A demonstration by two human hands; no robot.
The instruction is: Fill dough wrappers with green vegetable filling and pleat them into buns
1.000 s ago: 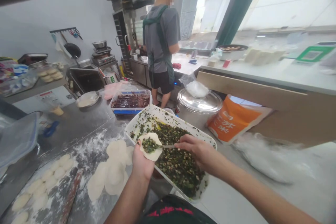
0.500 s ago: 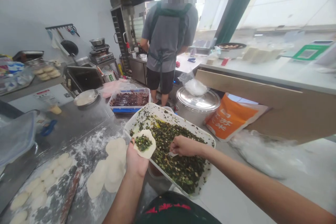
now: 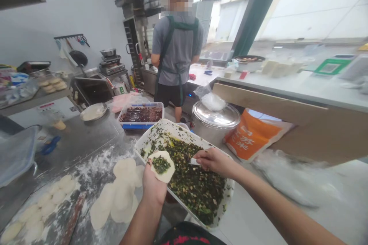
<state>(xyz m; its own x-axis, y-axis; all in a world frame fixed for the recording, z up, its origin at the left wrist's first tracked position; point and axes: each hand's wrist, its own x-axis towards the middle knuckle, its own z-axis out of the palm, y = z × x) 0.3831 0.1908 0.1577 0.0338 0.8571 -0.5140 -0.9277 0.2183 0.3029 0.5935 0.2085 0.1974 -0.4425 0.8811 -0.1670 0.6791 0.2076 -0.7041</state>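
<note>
My left hand [image 3: 153, 183] cups a round dough wrapper [image 3: 163, 165] with a dab of green filling on it, held over the near-left edge of a white tray [image 3: 149, 138]. The tray is full of chopped green filling [image 3: 195, 187]. My right hand [image 3: 214, 160] pinches a small spoon [image 3: 194, 161], its tip down in the filling just right of the wrapper. Flat rolled wrappers [image 3: 120, 195] lie in a loose pile on the floured steel table, left of my left hand.
Small dough balls [image 3: 43, 208] and a rolling pin [image 3: 73, 220] lie at the near left. Behind the tray stand a container of dark filling [image 3: 142, 114], a lidded steel pot [image 3: 215, 116] and an orange bag [image 3: 250, 136]. A person in an apron [image 3: 175, 53] stands at the far counter.
The spoon left the wrapper and went back into the tray's filling. My left hand kept the filled wrapper, shifting slightly. The person at the back turned away.
</note>
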